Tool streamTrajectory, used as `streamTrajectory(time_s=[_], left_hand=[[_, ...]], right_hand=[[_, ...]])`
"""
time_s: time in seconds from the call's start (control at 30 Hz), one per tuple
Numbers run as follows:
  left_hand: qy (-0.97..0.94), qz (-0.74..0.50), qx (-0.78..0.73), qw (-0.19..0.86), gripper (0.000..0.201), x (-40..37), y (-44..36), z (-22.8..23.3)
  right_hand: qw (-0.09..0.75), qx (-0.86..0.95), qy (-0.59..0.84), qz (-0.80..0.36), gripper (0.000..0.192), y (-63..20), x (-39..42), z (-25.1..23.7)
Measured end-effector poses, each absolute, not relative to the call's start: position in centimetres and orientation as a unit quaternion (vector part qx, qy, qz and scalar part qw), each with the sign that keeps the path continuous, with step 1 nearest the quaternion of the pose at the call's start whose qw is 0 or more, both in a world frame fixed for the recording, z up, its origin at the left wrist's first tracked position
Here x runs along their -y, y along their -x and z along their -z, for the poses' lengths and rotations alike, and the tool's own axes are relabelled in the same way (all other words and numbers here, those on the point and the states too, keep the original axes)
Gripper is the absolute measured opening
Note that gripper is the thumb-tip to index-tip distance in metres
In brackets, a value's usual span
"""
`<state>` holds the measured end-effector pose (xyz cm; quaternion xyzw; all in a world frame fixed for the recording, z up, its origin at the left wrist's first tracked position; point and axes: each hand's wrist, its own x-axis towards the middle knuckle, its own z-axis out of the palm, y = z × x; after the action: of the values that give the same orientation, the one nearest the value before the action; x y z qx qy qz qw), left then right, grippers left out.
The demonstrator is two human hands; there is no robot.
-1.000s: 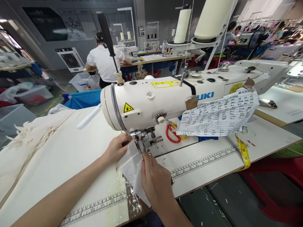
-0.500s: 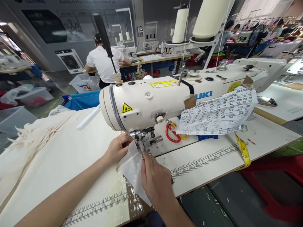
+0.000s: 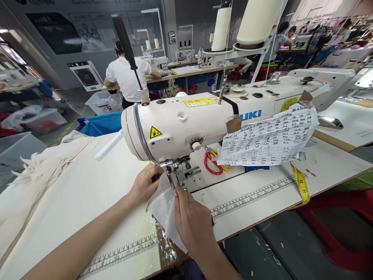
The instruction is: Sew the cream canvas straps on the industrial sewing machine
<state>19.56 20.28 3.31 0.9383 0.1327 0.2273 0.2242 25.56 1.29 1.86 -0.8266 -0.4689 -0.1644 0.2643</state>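
Observation:
A piece of thin white fabric [image 3: 166,212] lies under the needle area of a white sewing machine [image 3: 175,124] and hangs toward the table's front edge. My left hand [image 3: 146,181] is closed on the fabric's left side, with its fingertips partly hidden beside the machine head. On the other side, my right hand [image 3: 192,216] pinches the fabric close to the presser foot [image 3: 171,181]. A small metal glint shows at the right fingertips; I cannot make out what it is.
Red-handled scissors [image 3: 212,165] lie behind the needle area. A handwritten sheet [image 3: 268,138] hangs on the machine arm. A yellow tape measure [image 3: 301,184] drapes over the table edge. Cream fabric [image 3: 37,182] spreads at left. A person in white [image 3: 128,77] sits beyond.
The view has shifted very slightly. Both hands keep nearly the same place at the machine, and the fabric's left edge has drawn in a little to the right.

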Motion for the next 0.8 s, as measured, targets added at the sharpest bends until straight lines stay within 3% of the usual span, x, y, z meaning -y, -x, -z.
streamTrajectory(time_s=[0.2,0.3,0.4,0.63,0.8], left_hand=[[-0.940,-0.236,-0.101,0.224,0.018,-20.3,-19.4,-3.3],[-0.948,-0.266,-0.044,0.169,0.017,-20.5,-19.4,-3.0],[-0.953,-0.285,0.020,0.098,0.029,-20.6,-19.4,-3.0],[-0.979,-0.180,0.090,0.040,0.032,-19.8,-18.3,-5.6],[-0.993,-0.116,0.017,0.013,0.036,-17.6,-17.7,-5.4]], right_hand=[[0.258,0.468,0.828,0.169,0.026,-25.6,-1.4,-1.8],[0.255,0.469,0.829,0.170,0.028,-25.7,-1.7,-1.7],[0.249,0.472,0.826,0.180,0.027,-25.7,-1.8,-1.7],[0.301,0.478,0.813,0.141,0.036,-23.7,2.1,-1.5],[0.320,0.459,0.820,0.118,0.043,-22.0,5.7,-0.2]])
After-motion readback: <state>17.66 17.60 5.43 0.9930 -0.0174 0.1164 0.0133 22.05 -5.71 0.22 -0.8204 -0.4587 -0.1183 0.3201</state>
